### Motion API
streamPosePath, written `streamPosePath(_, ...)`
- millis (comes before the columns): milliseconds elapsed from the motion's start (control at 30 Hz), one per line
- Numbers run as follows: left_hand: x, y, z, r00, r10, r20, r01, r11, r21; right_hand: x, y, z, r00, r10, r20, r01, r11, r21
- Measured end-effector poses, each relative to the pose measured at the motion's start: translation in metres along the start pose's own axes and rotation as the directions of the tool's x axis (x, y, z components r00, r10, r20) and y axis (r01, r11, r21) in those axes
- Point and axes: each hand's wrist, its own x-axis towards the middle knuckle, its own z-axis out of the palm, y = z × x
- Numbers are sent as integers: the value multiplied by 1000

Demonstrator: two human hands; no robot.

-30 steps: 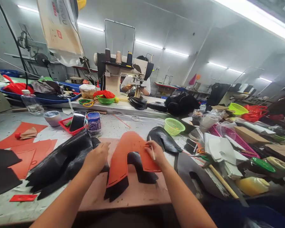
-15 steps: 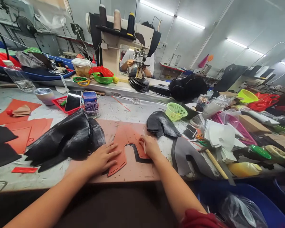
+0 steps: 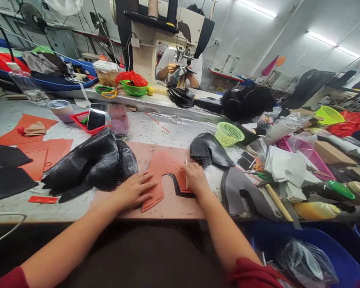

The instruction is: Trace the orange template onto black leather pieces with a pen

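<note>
An orange U-shaped template [image 3: 165, 168] lies flat on a black leather piece [image 3: 177, 187] on a pinkish work mat [image 3: 171, 206]. My left hand [image 3: 135, 190] rests flat on the template's left leg, fingers stretched out. My right hand [image 3: 195, 178] presses on the right leg and pinches a thin white marking pen [image 3: 186, 172], held upright. A heap of black leather pieces [image 3: 90, 168] lies just left of my left hand.
More black pieces [image 3: 208, 151] and a grey cut piece [image 3: 240, 190] lie to the right, beside a hammer [image 3: 277, 202], a green basket [image 3: 229, 134] and cluttered trays. Orange sheets [image 3: 39, 154] sit left. Two phones [image 3: 97, 116] stand behind. A person works at a sewing machine [image 3: 156, 36] beyond.
The orange template was held up off the mat a second ago; now it lies flat on the black piece, my left hand spread on it and my right hand holding the pen against it.
</note>
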Motion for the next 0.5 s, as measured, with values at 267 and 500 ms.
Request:
streamPosePath(267, 1, 2, -2, 1000, -7, 19, 7, 1000, 15, -19, -80, -14, 938, -200, 282, 8, 827, 562)
streamPosePath(500, 1, 3, -3, 998, -18, 66, 16, 999, 30, -19, -112, -4, 868, -332, 369, 56, 804, 592)
